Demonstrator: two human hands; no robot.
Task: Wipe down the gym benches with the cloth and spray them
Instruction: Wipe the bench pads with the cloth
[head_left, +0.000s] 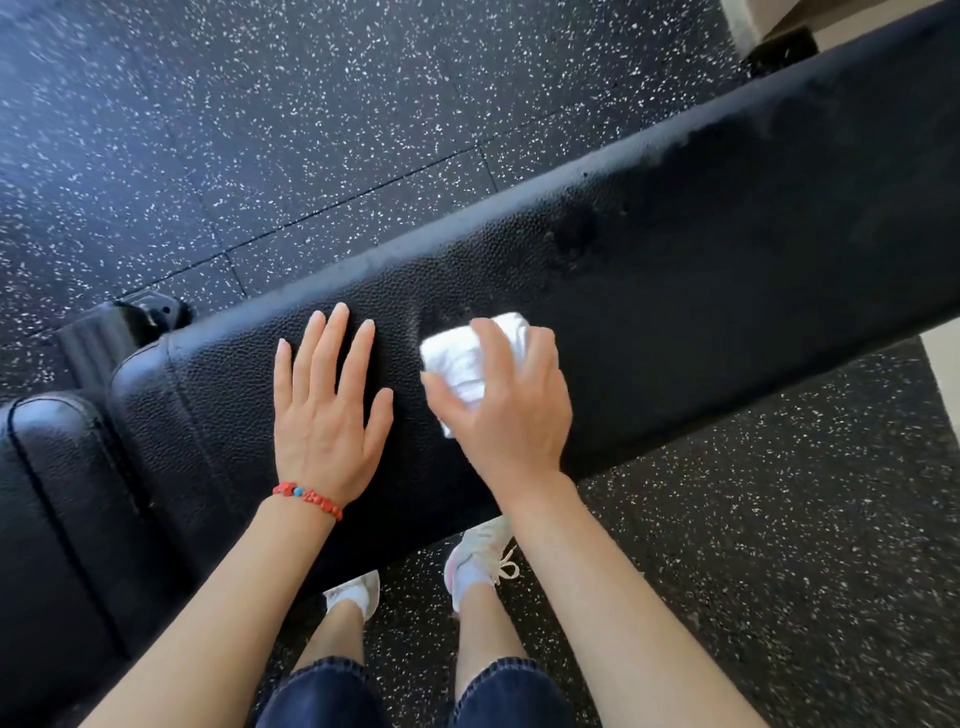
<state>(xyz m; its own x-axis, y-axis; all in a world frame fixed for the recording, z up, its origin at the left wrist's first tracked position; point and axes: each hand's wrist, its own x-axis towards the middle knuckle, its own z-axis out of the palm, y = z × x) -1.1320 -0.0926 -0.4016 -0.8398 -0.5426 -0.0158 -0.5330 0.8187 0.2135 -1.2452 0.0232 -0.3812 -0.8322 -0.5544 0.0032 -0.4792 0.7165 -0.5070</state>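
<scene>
- Head view: the right hand (506, 395) has the white cloth (470, 358) bunched in its grip, pressed on the bench (727, 270) pad about midway between its far and near edges.
- The left hand (327, 400) lies flat and open just beside it, holding nothing, fingers spread on the pad, nearer the seam end.
- The pad's long axis runs from lower left up to upper right, so most of the unwiped length looks to lie to the right of the cloth. I'd guess the right hand is better placed to sweep that way.
- A darker, wet-looking patch (576, 239) sits up-right of the cloth, though it's blurry.
- No spray bottle in view. The pad's far right end is cut off, and the frame below is mostly hidden.
</scene>
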